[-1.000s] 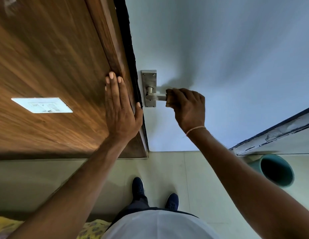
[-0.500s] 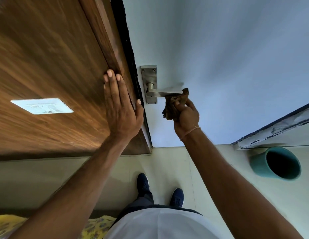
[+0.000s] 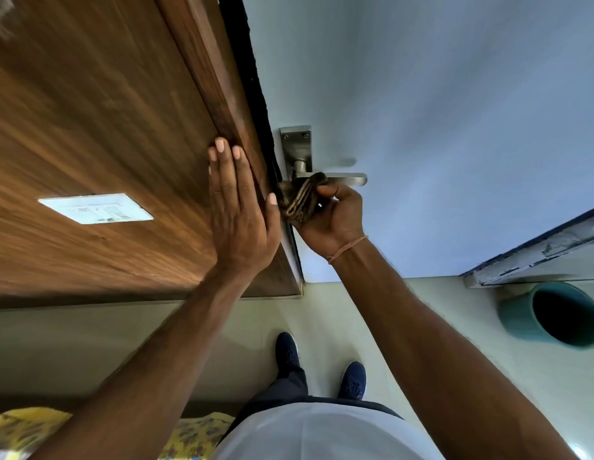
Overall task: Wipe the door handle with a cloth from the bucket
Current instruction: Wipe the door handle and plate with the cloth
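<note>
Head view: right hand (image 3: 332, 217) closed around a bunched cloth (image 3: 297, 197), pressed under the door handle (image 3: 342, 179).

Right-hand grip: fingers curled tight on the dark, pale-striped cloth, which touches the lever's inner end near its neck; the lever's outer end stays bare. Thin cord bracelet (image 3: 347, 249) on the right wrist. Handle: brushed metal lever on a rectangular backplate (image 3: 297, 144), mounted on the pale blue door (image 3: 438, 111), close to its edge. Left hand (image 3: 239, 210): flat and open, fingers together, palm on the brown wooden panel (image 3: 89, 111), thumb just beside the cloth, holding nothing. White switch plate (image 3: 96, 209) on the panel, left of the hand. Teal bucket (image 3: 551, 315) on the pale floor (image 3: 455, 327), lower right, well apart from the handle. Dark blue shoes (image 3: 353, 381) below.
</note>
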`<state>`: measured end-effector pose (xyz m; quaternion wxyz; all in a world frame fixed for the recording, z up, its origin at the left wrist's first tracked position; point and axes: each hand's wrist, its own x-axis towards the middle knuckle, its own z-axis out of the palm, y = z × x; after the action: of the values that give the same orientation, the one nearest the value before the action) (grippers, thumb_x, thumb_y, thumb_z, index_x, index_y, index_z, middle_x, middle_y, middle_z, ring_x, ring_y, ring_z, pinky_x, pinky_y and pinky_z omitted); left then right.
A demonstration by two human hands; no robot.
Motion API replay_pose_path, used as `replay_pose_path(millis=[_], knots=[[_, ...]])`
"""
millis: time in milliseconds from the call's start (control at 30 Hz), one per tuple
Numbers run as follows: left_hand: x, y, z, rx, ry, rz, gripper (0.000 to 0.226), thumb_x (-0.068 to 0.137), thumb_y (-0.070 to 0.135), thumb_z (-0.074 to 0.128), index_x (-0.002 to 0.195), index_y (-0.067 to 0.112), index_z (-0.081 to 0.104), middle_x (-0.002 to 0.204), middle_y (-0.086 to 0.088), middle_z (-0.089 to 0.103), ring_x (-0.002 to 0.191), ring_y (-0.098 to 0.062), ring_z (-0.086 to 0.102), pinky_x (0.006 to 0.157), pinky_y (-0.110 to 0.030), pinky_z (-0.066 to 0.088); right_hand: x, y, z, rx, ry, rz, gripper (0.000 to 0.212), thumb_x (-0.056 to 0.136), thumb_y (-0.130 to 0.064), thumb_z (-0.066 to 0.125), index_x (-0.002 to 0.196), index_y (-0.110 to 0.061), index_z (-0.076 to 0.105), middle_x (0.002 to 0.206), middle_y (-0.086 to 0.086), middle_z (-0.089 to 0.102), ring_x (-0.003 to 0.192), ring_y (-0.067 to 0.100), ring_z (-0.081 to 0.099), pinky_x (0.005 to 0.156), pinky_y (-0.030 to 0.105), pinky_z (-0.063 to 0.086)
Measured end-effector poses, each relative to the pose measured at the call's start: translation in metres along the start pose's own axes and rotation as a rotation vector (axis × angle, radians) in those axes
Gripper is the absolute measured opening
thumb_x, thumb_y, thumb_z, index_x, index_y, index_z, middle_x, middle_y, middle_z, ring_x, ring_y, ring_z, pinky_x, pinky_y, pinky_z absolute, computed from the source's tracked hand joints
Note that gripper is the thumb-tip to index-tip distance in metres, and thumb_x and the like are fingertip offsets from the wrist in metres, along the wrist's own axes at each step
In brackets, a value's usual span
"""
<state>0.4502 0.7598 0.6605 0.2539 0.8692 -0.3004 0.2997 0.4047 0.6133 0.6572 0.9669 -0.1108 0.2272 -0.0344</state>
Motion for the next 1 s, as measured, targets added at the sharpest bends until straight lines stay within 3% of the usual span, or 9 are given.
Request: replay_pose_path(millis=[133, 233, 333, 467, 533, 633, 733, 900, 1000], knots=[[0.000, -0.002, -0.002, -0.018, -0.016, 0.012, 0.073, 0.107, 0.018, 0.056, 0.163, -0.010, 0.019, 0.171, -0.034, 0.019, 0.163, -0.047, 0.017, 0.132, -0.061, 0.025, 0.007, 0.004, 0.012, -0.010, 0.003, 0.011, 0.029, 0.100, 0.000, 0.035, 0.109, -0.002, 0.062, 0.103, 0.021, 0.075, 0.105, 0.035, 0.069, 0.101, 0.046, 0.055], [0.000, -0.001, -0.002, -0.038, -0.018, 0.013, 0.072, 0.107, 0.020, 0.054, 0.163, -0.010, 0.020, 0.171, -0.035, 0.019, 0.163, -0.047, 0.016, 0.133, -0.061, 0.024, 0.009, 0.009, 0.007, -0.022, 0.046, 0.035, 0.031, 0.102, 0.001, 0.034, 0.112, 0.000, 0.063, 0.098, 0.021, 0.078, 0.102, 0.034, 0.070, 0.095, 0.043, 0.060], [0.000, -0.001, -0.002, -0.043, -0.016, 0.015, 0.071, 0.108, 0.024, 0.050, 0.163, -0.011, 0.021, 0.171, -0.035, 0.020, 0.163, -0.046, 0.015, 0.132, -0.061, 0.024, 0.011, 0.011, 0.006, 0.043, 0.050, 0.038, 0.037, 0.094, 0.005, 0.036, 0.120, 0.005, 0.062, 0.105, 0.025, 0.076, 0.107, 0.038, 0.068, 0.084, 0.046, 0.066], [0.000, -0.002, -0.001, -0.034, -0.004, 0.015, 0.071, 0.108, 0.026, 0.049, 0.162, -0.011, 0.022, 0.170, -0.035, 0.021, 0.162, -0.047, 0.017, 0.131, -0.062, 0.026, 0.014, 0.001, -0.004, 0.101, 0.087, -0.032, 0.067, 0.077, 0.008, 0.040, 0.141, 0.000, 0.056, 0.132, 0.028, 0.064, 0.115, 0.043, 0.066, 0.085, 0.054, 0.065], [0.000, -0.002, 0.000, -0.025, -0.006, 0.021, 0.071, 0.108, 0.027, 0.049, 0.162, -0.011, 0.022, 0.170, -0.035, 0.021, 0.162, -0.047, 0.018, 0.131, -0.062, 0.026, 0.015, -0.007, -0.014, 0.107, 0.079, -0.080, 0.069, 0.073, 0.010, 0.038, 0.137, -0.007, 0.058, 0.138, 0.025, 0.061, 0.115, 0.043, 0.066, 0.084, 0.053, 0.067], [0.001, 0.001, 0.005, -0.042, 0.015, 0.006, 0.072, 0.107, 0.027, 0.048, 0.161, -0.014, 0.023, 0.168, -0.038, 0.023, 0.161, -0.050, 0.019, 0.130, -0.063, 0.027, 0.016, 0.000, -0.006, 0.092, 0.038, -0.051, 0.057, 0.071, 0.009, 0.037, 0.116, 0.000, 0.069, 0.124, 0.025, 0.068, 0.110, 0.040, 0.067, 0.096, 0.050, 0.061], [0.001, 0.004, 0.010, -0.036, 0.027, -0.009, 0.072, 0.107, 0.027, 0.049, 0.159, -0.016, 0.024, 0.167, -0.040, 0.024, 0.159, -0.053, 0.020, 0.131, -0.064, 0.026, 0.016, 0.005, 0.001, 0.027, 0.098, -0.080, 0.055, 0.071, 0.010, 0.038, 0.116, 0.001, 0.068, 0.120, 0.025, 0.070, 0.114, 0.041, 0.066, 0.104, 0.054, 0.053], [0.001, 0.001, 0.012, -0.024, 0.041, -0.013, 0.073, 0.105, 0.027, 0.049, 0.158, -0.018, 0.025, 0.165, -0.042, 0.024, 0.158, -0.054, 0.020, 0.130, -0.065, 0.026, 0.014, -0.016, -0.015, 0.197, 0.100, -0.164, 0.057, 0.070, 0.013, 0.036, 0.115, -0.004, 0.065, 0.120, 0.023, 0.068, 0.107, 0.040, 0.066, 0.089, 0.051, 0.053], [0.001, 0.003, 0.012, -0.018, 0.047, -0.022, 0.073, 0.106, 0.028, 0.049, 0.158, -0.018, 0.025, 0.165, -0.042, 0.025, 0.158, -0.054, 0.020, 0.131, -0.063, 0.024, 0.016, -0.004, -0.014, 0.190, 0.104, -0.135, 0.052, 0.089, 0.013, 0.028, 0.121, -0.002, 0.064, 0.121, 0.025, 0.068, 0.109, 0.038, 0.066, 0.088, 0.048, 0.055]])
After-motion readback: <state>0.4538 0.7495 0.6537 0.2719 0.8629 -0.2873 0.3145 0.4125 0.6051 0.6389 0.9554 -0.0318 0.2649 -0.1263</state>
